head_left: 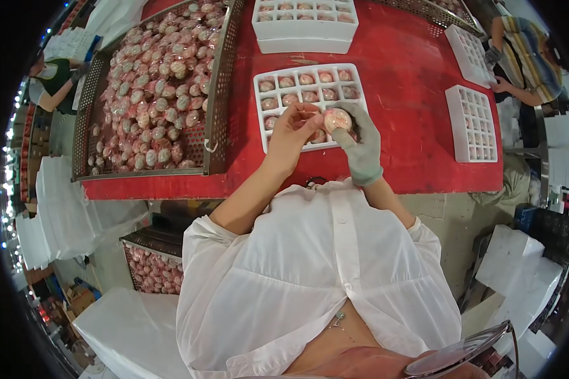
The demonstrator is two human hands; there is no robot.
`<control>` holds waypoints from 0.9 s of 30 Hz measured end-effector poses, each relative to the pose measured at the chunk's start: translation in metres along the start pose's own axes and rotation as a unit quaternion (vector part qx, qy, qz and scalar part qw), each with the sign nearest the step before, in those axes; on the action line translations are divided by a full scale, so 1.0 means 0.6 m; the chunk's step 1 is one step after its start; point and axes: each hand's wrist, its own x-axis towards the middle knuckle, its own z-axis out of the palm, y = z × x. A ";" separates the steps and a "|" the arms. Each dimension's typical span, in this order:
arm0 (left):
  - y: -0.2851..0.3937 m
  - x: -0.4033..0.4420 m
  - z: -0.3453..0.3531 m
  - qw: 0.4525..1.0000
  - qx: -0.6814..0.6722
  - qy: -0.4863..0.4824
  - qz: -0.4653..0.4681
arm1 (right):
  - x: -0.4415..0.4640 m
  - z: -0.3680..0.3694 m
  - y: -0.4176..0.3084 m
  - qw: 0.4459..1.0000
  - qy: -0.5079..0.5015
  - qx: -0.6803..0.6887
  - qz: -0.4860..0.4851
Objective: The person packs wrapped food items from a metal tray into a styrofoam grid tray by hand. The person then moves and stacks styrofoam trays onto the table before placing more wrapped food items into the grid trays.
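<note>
near the near edge of the bench [417, 136], the two far rows of the white tray [260, 104] are filled, nearer cells partly hidden; the right hand [363, 148] grips one wrapped ball [337, 120] over the tray's near-right part, the left hand's [289, 138] curled fingers alongside, grip indeterminable.

No text, label, brand, number or sign can be read, whether on the round, red-and-cream ball [337, 120] in shiny wrapping (too small to make out any print), the nearest white, rectangular compartmented tray [259, 104] or the perforated brown metal bin [216, 148].
</note>
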 end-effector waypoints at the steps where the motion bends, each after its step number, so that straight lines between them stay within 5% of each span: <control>1: 0.000 0.002 0.005 0.998 -0.066 -0.014 -0.013 | -0.001 -0.007 0.008 1.000 0.002 -0.002 0.000; 3: -0.003 0.003 0.015 0.997 -0.073 -0.004 -0.022 | -0.004 -0.019 0.024 0.998 0.039 -0.037 -0.042; 7: -0.022 0.006 0.031 0.995 0.078 -0.017 0.060 | 0.006 -0.050 0.014 0.996 0.061 0.031 0.057; 10: -0.041 0.013 0.040 0.984 0.130 0.006 0.119 | 0.007 -0.069 0.007 0.977 -0.019 -0.212 0.011; 15: -0.043 0.033 0.074 0.965 0.086 0.056 0.242 | 0.009 -0.087 0.003 0.963 -0.044 -0.266 0.004; 17: -0.048 0.042 0.087 0.904 0.269 0.129 0.305 | 0.008 -0.095 0.010 0.972 -0.048 -0.231 0.016; 20: -0.056 0.057 0.091 0.917 0.301 0.118 0.233 | 0.006 -0.122 0.022 0.983 -0.051 -0.166 0.058; 22: -0.053 0.059 0.105 0.896 0.330 0.130 0.267 | 0.008 -0.139 0.011 0.983 -0.088 -0.109 0.115; 27: -0.059 0.074 0.103 0.967 0.232 0.056 0.088 | 0.015 -0.181 0.019 0.982 -0.141 -0.014 0.127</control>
